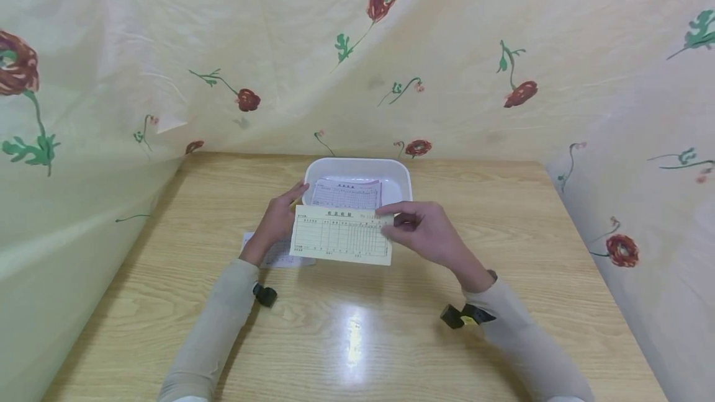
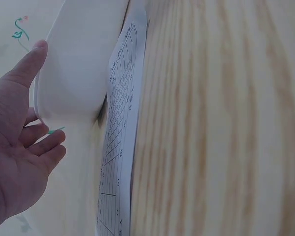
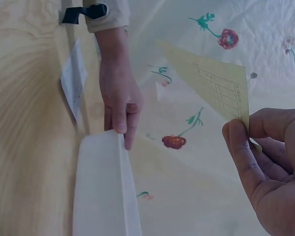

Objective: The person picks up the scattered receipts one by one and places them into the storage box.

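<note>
My right hand (image 1: 427, 231) pinches a pale yellow printed form slip (image 1: 341, 234) by its right edge, thumb against fingers. The slip is held up in front of a white plastic bin (image 1: 357, 166), hiding the bin's near side. In the right wrist view the yellow slip (image 3: 216, 86) is seen at an angle, its corner between thumb and fingertips. My left hand (image 1: 276, 222) grips the bin at its left rim, thumb and fingers on either side of the rim (image 3: 122, 172). Inside the bin lie pinkish-purple printed slips (image 1: 347, 194).
A white printed slip (image 1: 285, 256) lies on the wooden table (image 1: 357, 303) below the left hand, beside the bin. Floral cloth (image 1: 290, 48) hangs behind the table and along both sides. Both wrists wear dark straps.
</note>
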`<state>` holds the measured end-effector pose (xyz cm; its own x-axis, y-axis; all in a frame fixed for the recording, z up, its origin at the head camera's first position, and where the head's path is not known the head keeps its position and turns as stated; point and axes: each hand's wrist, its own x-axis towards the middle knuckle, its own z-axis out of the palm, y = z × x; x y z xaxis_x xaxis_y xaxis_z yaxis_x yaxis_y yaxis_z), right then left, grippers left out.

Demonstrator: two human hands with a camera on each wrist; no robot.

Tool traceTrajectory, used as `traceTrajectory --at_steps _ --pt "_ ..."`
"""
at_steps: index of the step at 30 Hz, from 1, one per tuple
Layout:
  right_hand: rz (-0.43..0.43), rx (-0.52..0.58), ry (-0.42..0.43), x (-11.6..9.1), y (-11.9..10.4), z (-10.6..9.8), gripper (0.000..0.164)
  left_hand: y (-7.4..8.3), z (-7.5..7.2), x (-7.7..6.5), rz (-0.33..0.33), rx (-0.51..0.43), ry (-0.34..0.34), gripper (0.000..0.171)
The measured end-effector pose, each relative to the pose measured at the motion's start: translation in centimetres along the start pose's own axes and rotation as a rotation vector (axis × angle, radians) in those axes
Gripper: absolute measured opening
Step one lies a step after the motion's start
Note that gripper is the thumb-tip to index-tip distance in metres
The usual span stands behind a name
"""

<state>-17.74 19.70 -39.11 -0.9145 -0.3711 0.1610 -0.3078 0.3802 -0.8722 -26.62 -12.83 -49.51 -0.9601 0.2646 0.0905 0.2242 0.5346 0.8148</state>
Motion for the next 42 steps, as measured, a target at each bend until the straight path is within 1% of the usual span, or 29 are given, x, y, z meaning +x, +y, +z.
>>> traceTrajectory --at_steps 4,7,10,12,16,18,21,26,30,32,35,42 --pt "-0.019 -0.014 0.023 0.5 -0.1 -0.5 0.026 0.1 0.0 0.0 0.006 -0.005 0.003 0.066" --pt "-0.023 -0.016 0.037 1.0 -0.2 -1.0 0.027 0.1 0.0 0.1 0.031 -0.006 0.017 0.061" --pt "-0.01 -0.006 0.048 1.6 0.0 -1.5 0.027 0.1 0.1 0.1 0.05 -0.013 0.025 0.062" --pt "0.001 -0.001 0.057 1.9 0.2 -1.8 0.027 0.1 0.1 0.0 0.042 -0.01 0.025 0.066" --pt "0.019 0.007 0.081 2.5 0.7 -2.3 0.027 0.3 0.1 0.0 -0.003 0.013 0.019 0.073" --pt "0.023 0.008 0.092 2.8 0.9 -2.5 0.026 0.3 0.1 -0.1 -0.014 0.021 0.012 0.076" --pt "0.035 0.004 0.105 3.2 1.2 -2.8 0.024 0.2 0.1 -0.1 -0.02 0.019 0.008 0.081" --pt "0.047 -0.009 0.116 3.8 1.7 -3.3 0.024 0.0 0.1 -0.2 -0.012 -0.002 0.011 0.086" --pt "0.019 -0.024 0.122 4.5 2.4 -3.7 0.024 0.1 0.1 -0.2 -0.019 0.007 0.015 0.091" --pt "-0.004 -0.021 0.125 4.9 2.8 -3.9 0.024 0.2 0.0 -0.2 -0.03 0.013 0.016 0.093" --pt "-0.026 -0.009 0.126 5.5 3.3 -4.2 0.025 0.2 0.0 -0.2 -0.028 0.017 0.011 0.094" --pt "-0.017 -0.019 0.123 6.6 4.4 -4.5 0.027 0.0 0.0 -0.2 -0.039 0.023 0.007 0.095"
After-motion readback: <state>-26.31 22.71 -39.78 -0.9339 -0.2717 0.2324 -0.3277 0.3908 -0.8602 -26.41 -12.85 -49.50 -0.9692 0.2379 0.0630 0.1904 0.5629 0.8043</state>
